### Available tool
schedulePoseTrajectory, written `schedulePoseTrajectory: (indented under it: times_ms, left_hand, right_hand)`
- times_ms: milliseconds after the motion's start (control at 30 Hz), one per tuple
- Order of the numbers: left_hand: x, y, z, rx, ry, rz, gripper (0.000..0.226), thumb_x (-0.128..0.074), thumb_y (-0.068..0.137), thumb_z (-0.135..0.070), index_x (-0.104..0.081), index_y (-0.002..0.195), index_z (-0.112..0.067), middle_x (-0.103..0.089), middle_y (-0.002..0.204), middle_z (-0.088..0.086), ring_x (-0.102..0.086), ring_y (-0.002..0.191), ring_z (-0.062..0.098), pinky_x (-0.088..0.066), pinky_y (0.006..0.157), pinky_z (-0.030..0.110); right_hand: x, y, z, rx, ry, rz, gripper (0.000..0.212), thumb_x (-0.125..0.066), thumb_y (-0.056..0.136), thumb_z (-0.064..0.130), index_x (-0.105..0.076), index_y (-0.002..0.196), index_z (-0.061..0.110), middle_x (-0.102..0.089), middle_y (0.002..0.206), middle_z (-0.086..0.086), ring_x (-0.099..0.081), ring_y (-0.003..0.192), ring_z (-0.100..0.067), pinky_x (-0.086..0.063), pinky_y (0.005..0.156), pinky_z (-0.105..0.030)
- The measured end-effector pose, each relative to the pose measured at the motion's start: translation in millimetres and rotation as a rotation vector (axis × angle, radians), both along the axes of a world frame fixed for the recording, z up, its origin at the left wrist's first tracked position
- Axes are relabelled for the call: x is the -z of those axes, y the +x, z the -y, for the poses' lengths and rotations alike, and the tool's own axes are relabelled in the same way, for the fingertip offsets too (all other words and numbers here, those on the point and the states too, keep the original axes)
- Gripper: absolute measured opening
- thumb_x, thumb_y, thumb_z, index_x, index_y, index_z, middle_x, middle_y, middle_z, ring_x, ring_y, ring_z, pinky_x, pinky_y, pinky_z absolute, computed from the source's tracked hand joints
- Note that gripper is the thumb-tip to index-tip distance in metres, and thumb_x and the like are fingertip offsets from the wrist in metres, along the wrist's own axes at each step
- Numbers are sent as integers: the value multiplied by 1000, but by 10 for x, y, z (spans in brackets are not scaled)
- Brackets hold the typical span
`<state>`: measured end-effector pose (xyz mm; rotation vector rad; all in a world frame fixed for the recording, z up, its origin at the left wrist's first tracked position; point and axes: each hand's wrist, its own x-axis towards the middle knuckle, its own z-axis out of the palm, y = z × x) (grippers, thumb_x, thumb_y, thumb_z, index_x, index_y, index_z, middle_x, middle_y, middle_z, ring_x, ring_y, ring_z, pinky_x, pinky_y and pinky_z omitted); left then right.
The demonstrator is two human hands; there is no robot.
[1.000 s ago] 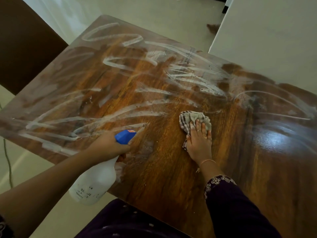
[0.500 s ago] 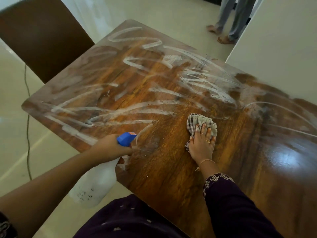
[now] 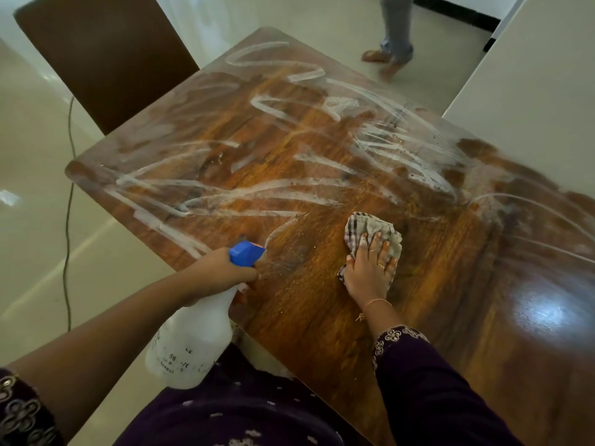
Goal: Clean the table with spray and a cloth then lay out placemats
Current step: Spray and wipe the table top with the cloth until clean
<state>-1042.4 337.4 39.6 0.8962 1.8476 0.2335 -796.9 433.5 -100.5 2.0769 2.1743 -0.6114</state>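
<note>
A glossy wooden table [image 3: 322, 310] carries white, wet wipe streaks across its far and left parts. My left hand [image 3: 222, 268] grips a white spray bottle [image 3: 190, 342] by its blue trigger head [image 3: 245, 253], which points over the table's near left edge. The bottle's body hangs below the edge. My right hand [image 3: 370, 268] presses flat, fingers straight, on a crumpled checked cloth [image 3: 363, 230] near the middle of the table. No placemats are in view.
A dark brown chair [image 3: 106, 56] stands at the table's far left side. A white wall or cabinet [image 3: 531, 85] borders the table's right. Someone's legs [image 3: 394, 33] stand on the pale floor beyond the far corner. A thin cable [image 3: 68, 220] runs along the floor at left.
The view has tilted up, showing more floor, the chair and the standing person, who has stepped. Both hands stay in about the same places on the table.
</note>
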Motion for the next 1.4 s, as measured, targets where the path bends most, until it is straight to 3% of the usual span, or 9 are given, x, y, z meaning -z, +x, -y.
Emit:
schedulePoseTrajectory:
  times_ms: [100,167,267,400,633,833,1133,1233,1400]
  left_hand:
    - [-11,-136,-6,-21,-6,80,27,-65,81,-19,-63,97,3,-68,80,16,-62,59,17,-54,61,30]
    - [-4,-260,-22,4,-14,66,23,-64,81,-20,-67,93,0,-70,90,21,-62,66,22,-56,74,43]
    - [-4,-446,-47,36,-32,-10,17,-65,79,-23,-67,77,-6,-70,65,5,-63,57,16,-57,68,37]
    - [-10,-725,-110,101,-32,-86,23,-66,78,-27,-63,76,-5,-65,67,9,-60,60,20,-56,73,41]
    - [4,-1035,-251,418,-78,38,35,-67,79,-26,-59,105,-3,-63,89,21,-57,72,22,-54,79,45]
    - [100,-1210,-328,556,22,-44,22,-65,82,-30,-61,77,-10,-55,61,-1,-51,54,12,-44,59,27]
    - [129,-1476,-400,645,1,-63,19,-65,83,-26,-60,73,-11,-54,62,4,-50,55,16,-47,59,31]
    - [164,-1546,-403,631,3,-81,22,-64,82,-28,-61,80,-6,-58,69,8,-55,61,19,-53,67,38]
    - [176,-1655,-403,624,-70,-21,17,-65,81,-27,-63,78,-11,-65,63,0,-62,54,11,-54,58,25]
  right_hand:
    - [-10,-75,15,36,-13,0,58,-32,101,35,-14,153,15,13,160,-11,15,146,-32,9,115,-51]
    - [-17,-193,54,70,-15,7,58,-32,101,35,-14,153,15,12,160,-12,15,146,-32,8,116,-52]
    - [-23,-471,176,57,10,16,60,-33,100,36,-12,153,16,13,160,-11,14,146,-33,9,115,-52]
    - [-27,-1004,502,-120,36,2,65,-37,96,33,-10,153,18,11,160,-11,13,146,-34,12,113,-52]
    - [15,-1091,594,-383,46,35,59,-29,99,36,-10,153,21,14,161,-4,17,147,-23,11,116,-45]
    - [8,-1068,515,-122,48,56,57,-27,102,34,-7,154,20,11,161,-4,12,148,-23,8,117,-45]
    - [-1,-1336,894,194,6,6,61,-34,100,31,-7,153,21,15,160,-7,18,146,-28,12,115,-50]
    - [-13,-1649,1042,245,27,51,65,-38,97,33,-9,153,19,16,159,-12,18,145,-31,14,114,-50]
    - [-23,-2150,1132,227,6,11,67,-38,96,34,-8,153,18,16,159,-13,16,145,-33,12,113,-53]
